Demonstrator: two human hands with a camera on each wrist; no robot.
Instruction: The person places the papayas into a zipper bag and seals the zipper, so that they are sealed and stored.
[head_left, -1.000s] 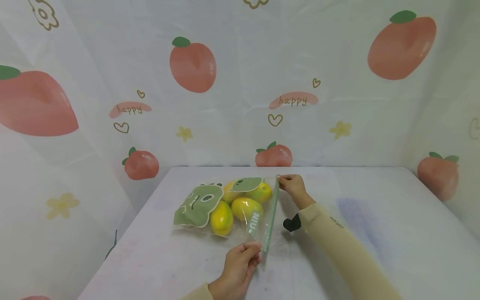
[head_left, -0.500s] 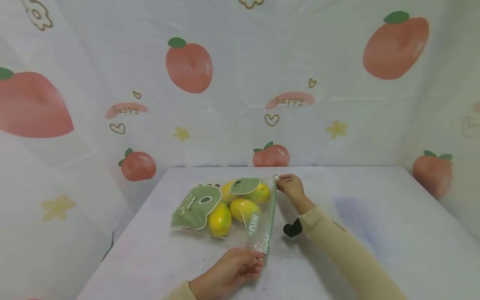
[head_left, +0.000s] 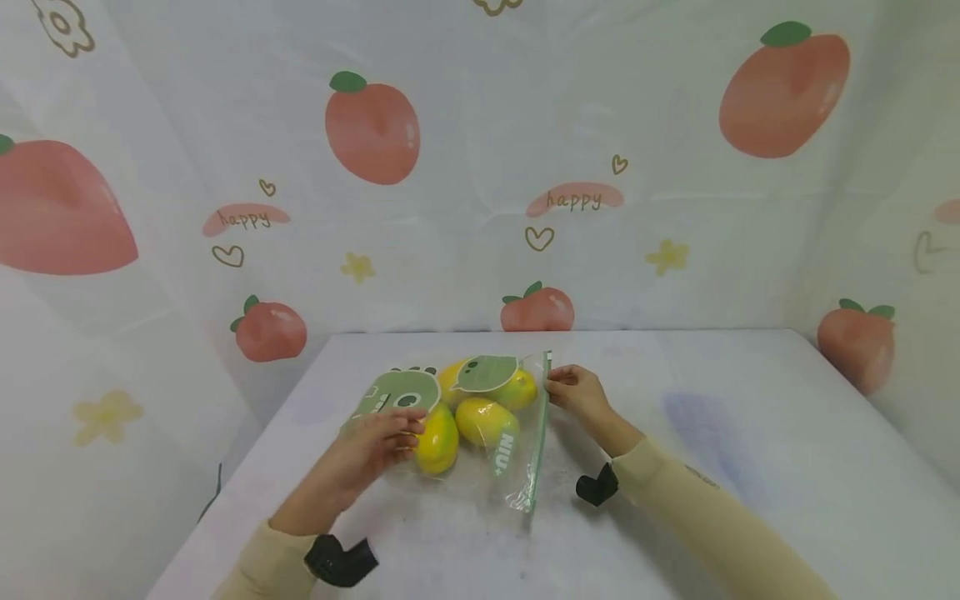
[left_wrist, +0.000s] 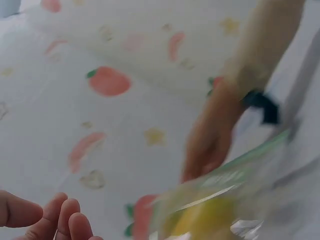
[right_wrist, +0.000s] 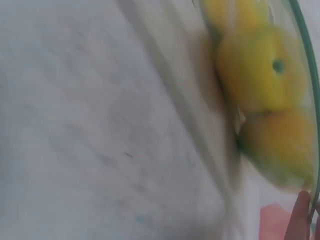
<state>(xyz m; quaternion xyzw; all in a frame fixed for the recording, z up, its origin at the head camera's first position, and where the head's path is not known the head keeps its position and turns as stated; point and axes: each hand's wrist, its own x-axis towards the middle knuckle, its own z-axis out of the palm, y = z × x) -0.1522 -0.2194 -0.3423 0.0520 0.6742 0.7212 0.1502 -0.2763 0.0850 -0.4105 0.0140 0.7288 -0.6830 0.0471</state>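
In the head view, a clear zip bag (head_left: 517,475) with a green dinosaur print lies on the table with several yellow-green mangoes (head_left: 487,421) in it. Its green zip strip (head_left: 542,433) runs along the right side. My right hand (head_left: 588,404) pinches this strip near its far end; in the right wrist view, fingertips (right_wrist: 300,215) sit at the strip beside the mangoes (right_wrist: 265,67). My left hand (head_left: 367,454) is over the bag's left part, fingers loosely bent and holding nothing, overlapping the nearest mango. The left wrist view shows its fingers (left_wrist: 70,217) apart from the bag.
The white table (head_left: 750,467) extends to both sides of the bag. Behind it hangs a white cloth (head_left: 465,250) printed with fruit. Each wrist wears a black mount, one on the left sleeve (head_left: 262,562) and one on the right sleeve (head_left: 697,492).
My left hand has let go of the zip strip's near corner and moved left to the dinosaur print. My right hand has slid slightly nearer along the strip. The bag stays about in place.
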